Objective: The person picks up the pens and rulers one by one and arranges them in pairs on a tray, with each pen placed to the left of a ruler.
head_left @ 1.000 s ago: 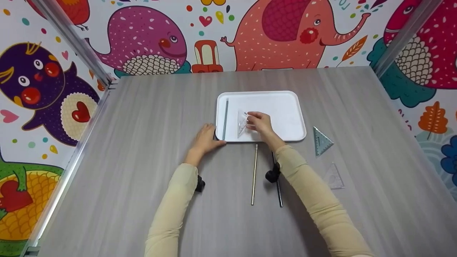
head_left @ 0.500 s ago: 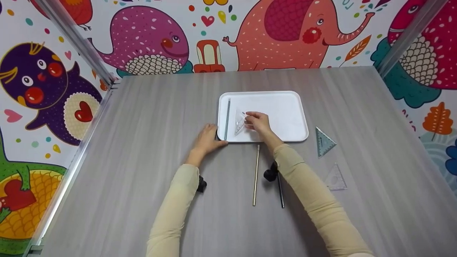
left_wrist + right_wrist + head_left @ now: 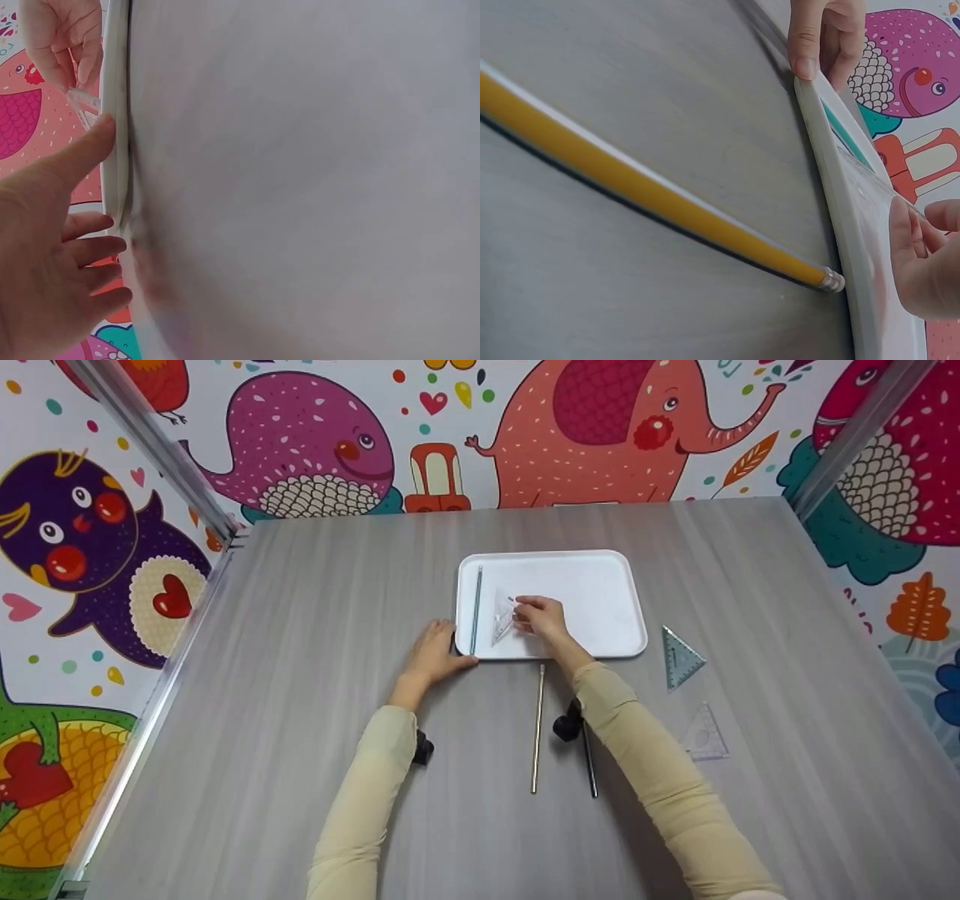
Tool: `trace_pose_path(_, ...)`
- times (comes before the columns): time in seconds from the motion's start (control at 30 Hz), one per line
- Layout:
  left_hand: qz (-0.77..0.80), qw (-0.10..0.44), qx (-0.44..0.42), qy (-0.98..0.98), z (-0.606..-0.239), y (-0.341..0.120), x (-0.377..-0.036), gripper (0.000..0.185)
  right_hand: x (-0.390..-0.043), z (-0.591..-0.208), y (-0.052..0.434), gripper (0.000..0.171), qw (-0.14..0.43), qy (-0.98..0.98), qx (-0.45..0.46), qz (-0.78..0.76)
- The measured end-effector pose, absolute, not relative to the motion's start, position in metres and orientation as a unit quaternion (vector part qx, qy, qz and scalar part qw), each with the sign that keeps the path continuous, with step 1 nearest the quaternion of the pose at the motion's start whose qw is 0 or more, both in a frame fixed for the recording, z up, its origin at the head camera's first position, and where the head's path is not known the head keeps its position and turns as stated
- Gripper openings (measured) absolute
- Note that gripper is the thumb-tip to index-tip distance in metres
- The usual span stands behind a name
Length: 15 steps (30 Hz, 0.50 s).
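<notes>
With thumb and fingertips, my right hand (image 3: 541, 616) pinches a clear triangular set square (image 3: 502, 619) over the left part of a white tray (image 3: 592, 585). The set square stands tilted, and whether its lower edge touches the tray cannot be told. My left hand (image 3: 435, 652) holds the tray's near left corner, thumb on the front rim and fingers along the left side. In the left wrist view the thumb (image 3: 94, 150) presses against the rim. A green pencil (image 3: 476, 611) lies lengthwise in the tray near its left side.
A gold-yellow pencil (image 3: 538, 731) lies before the tray, its eraser end near the rim. A dark pencil (image 3: 590, 765) lies partly under the right forearm. To the right are a greenish set square (image 3: 681, 658) and another clear set square (image 3: 707, 735). Patterned walls (image 3: 442, 435) border the table.
The set square in my right hand has shifted slightly left over the tray since one second ago. My left hand stays at the tray corner.
</notes>
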<state>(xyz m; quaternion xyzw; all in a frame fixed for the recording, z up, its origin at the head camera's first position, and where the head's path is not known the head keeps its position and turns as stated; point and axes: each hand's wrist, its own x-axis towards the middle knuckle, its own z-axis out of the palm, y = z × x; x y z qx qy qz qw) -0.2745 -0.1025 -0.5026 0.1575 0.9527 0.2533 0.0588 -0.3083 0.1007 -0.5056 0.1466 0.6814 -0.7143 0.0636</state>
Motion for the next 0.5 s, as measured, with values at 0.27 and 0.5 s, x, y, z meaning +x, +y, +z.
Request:
trace_pose_path(0.27,0.256,0.048,0.158,0.953,-0.502,-0.102,-0.274,0.066,-0.305,-0.497,0.098,0.031,0.088,0.680,0.162,-0.709)
trace_pose_path(0.5,0.255,0.050,0.154,0.953,-0.502,-0.101,-0.276,0.068,-0.301,-0.491,0.099,0.030,0.099,0.678,0.146,-0.714)
